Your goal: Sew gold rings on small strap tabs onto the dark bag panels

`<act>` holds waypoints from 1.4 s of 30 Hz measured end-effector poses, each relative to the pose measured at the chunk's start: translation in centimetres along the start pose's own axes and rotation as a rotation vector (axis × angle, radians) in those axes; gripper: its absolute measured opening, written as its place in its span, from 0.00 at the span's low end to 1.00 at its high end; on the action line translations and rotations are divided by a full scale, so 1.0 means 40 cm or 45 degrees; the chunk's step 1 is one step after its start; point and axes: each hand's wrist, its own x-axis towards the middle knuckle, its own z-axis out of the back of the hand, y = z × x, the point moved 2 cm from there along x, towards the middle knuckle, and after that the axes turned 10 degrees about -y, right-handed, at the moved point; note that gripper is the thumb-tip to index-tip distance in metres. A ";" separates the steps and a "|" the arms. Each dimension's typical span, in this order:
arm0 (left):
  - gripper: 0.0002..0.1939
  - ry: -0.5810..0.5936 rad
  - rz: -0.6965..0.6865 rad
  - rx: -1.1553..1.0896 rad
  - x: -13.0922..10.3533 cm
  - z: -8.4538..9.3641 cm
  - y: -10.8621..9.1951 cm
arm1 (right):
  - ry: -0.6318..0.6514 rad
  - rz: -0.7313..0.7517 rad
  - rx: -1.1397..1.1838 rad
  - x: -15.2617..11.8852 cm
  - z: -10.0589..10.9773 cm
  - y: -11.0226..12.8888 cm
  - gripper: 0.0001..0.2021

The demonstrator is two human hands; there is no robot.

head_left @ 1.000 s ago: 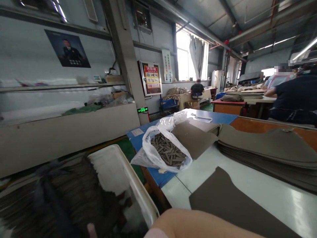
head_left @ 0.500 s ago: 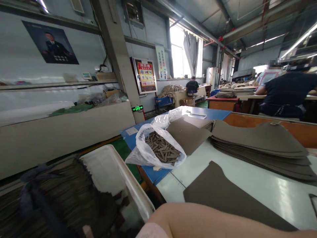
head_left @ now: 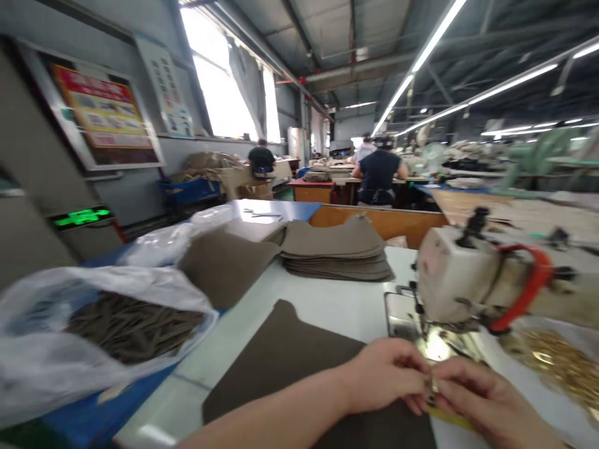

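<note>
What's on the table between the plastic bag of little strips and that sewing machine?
In the head view, a flat brown fabric piece lies on the white table between the bag and the sewing machine.

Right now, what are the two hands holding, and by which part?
Both hands, left hand and right hand, pinch a small dark-and-metallic piece between their fingertips over the flat brown fabric panel. The picture is too blurred to tell what it is or which part the grip takes.
</note>
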 end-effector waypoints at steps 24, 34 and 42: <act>0.07 -0.184 -0.289 0.056 0.011 0.032 -0.009 | -0.276 0.468 -0.280 -0.013 -0.051 0.172 0.05; 0.03 -0.304 -0.472 0.282 -0.017 0.029 -0.028 | -0.171 0.241 0.080 -0.014 -0.057 0.159 0.03; 0.03 -0.354 -0.521 0.376 -0.018 0.026 -0.025 | -0.162 0.268 -0.082 -0.010 -0.055 0.165 0.04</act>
